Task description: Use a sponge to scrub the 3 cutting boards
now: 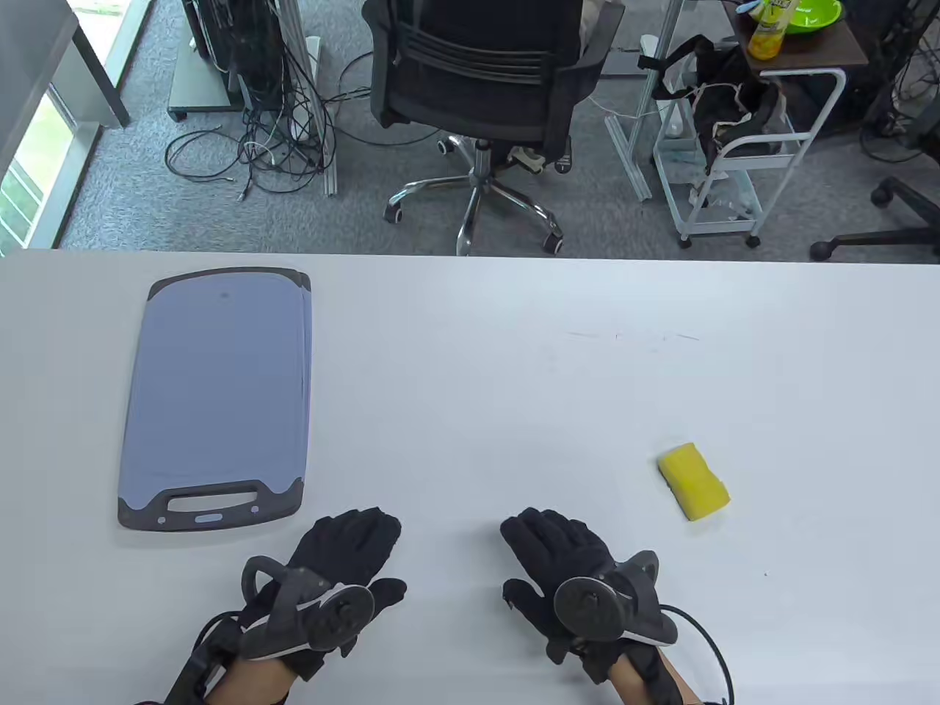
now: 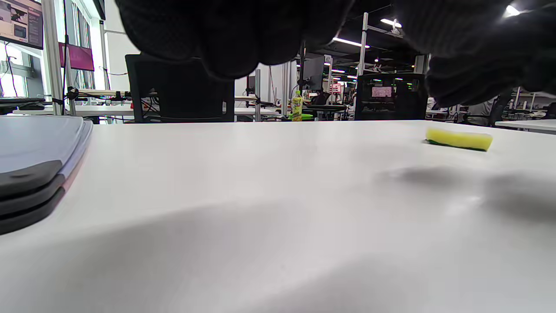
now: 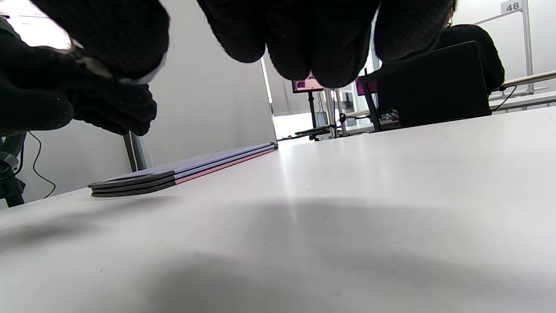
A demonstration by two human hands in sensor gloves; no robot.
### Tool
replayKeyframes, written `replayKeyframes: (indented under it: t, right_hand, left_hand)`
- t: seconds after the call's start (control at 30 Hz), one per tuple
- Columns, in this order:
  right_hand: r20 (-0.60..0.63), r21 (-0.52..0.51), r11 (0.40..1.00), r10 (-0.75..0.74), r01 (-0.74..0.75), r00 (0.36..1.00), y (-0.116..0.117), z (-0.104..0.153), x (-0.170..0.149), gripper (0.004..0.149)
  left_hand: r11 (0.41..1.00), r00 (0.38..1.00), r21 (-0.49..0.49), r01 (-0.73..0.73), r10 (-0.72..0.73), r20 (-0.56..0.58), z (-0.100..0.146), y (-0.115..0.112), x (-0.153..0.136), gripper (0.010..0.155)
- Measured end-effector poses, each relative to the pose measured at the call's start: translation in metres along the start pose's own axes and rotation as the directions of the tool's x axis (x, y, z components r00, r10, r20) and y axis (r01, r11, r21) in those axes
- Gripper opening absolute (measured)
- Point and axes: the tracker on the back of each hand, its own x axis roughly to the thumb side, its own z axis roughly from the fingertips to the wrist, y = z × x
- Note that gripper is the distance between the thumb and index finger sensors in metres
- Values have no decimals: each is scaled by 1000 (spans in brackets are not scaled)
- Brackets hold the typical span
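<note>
1. A stack of three flat, grey-rimmed plastic cutting boards (image 1: 217, 396) is laid on the left part of the white table (image 1: 514, 382), with a blue-grey board uppermost and its slotted handle end turned toward the person; in the right wrist view the three layers (image 3: 182, 171) are seen edge-on, and a pink edge is shown by the lowest one.
2. A yellow rectangular sponge (image 1: 693, 481) is placed on the table's right part, well apart from the boards; a dark green underside is shown in the left wrist view (image 2: 459, 140).
3. The left hand (image 1: 345, 562), in a black sensor glove with a grey tracker strapped on its back, is held low over the table's near edge, just beside the stack's handle end. Its grip is kept relaxed, with the fingers loosely bent, and nothing is held.
4. The right hand (image 1: 569, 565), gloved and fitted alike, is held near the left hand, between it and the sponge. Its grip is likewise loose and nothing is held.
5. Containers are seen only beyond the table: a green bowl (image 1: 811, 15) and a yellow drink bottle (image 1: 767, 29) are set on a brown side table, and dark bags are hung on a white wire trolley (image 1: 742, 169). The bowl's contents cannot be told.
</note>
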Motion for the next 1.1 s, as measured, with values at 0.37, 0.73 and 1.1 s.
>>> replayKeyframes:
  t: [0.37, 0.73, 1.1]
  right_hand:
    - [-66, -3, 1000, -5, 5, 998, -3, 1, -13, 73]
    - [-489, -220, 975, -79, -36, 869, -68, 20, -120, 74]
    - [-772, -18, 1000, -24, 16, 635, -41, 19, -204, 79]
  left_hand:
    - [1000, 1000, -9, -19, 19, 7, -1, -3, 0, 83]
    - [998, 998, -36, -58, 59, 11, -4, -8, -1, 83]
    - [993, 996, -84, -78, 81, 28, -8, -16, -2, 82]
